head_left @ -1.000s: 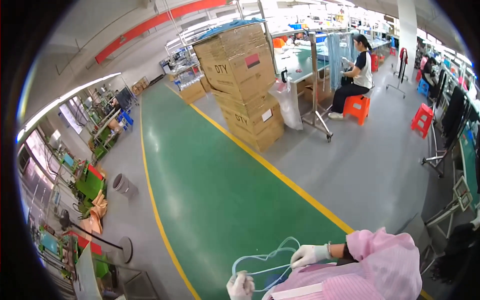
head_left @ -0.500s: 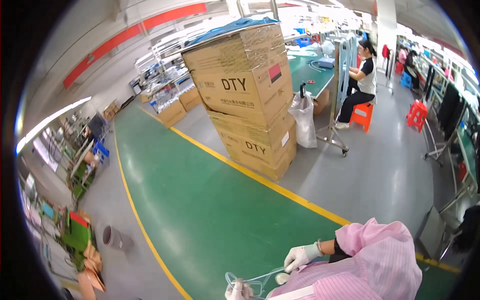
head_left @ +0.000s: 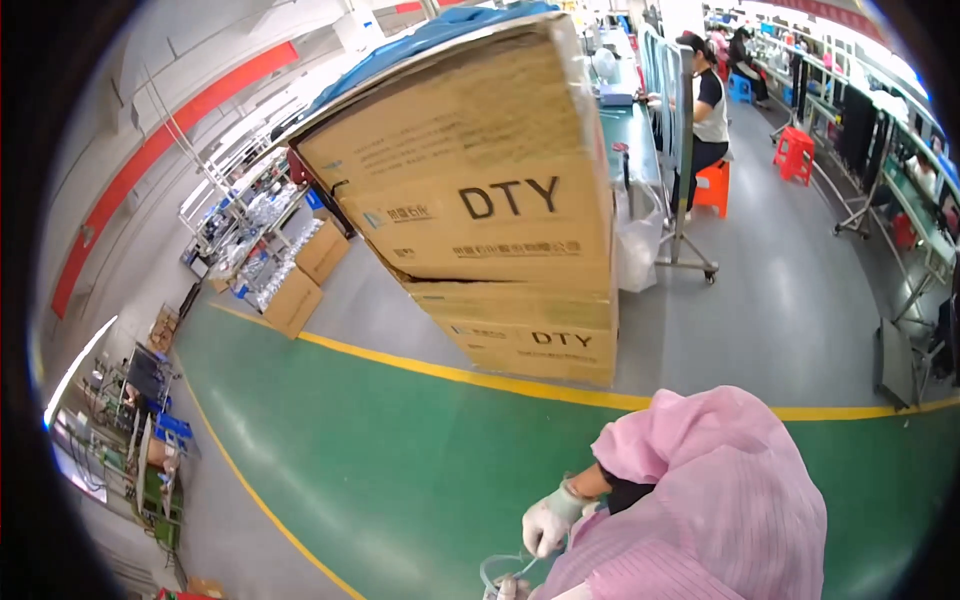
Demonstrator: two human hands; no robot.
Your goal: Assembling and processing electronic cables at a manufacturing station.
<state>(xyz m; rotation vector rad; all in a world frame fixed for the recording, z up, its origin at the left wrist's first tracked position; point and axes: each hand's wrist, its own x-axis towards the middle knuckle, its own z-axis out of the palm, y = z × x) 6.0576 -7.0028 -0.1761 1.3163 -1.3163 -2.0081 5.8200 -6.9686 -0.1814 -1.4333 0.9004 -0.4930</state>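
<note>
From the head camera, the right hand (head_left: 548, 520), in a white glove and pink sleeve, curls its fingers around a loop of clear thin tubing (head_left: 497, 570) low above the green floor (head_left: 400, 460). The left hand (head_left: 507, 590) barely shows at the bottom edge beside the tubing; I cannot tell its grip. Stacked cardboard boxes (head_left: 480, 210) stand beyond the yellow line (head_left: 450, 375).

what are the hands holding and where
The gloved right hand pinches a loop of thin clear tubing near its top; the left hand, mostly cut off, touches its lower end.
</note>
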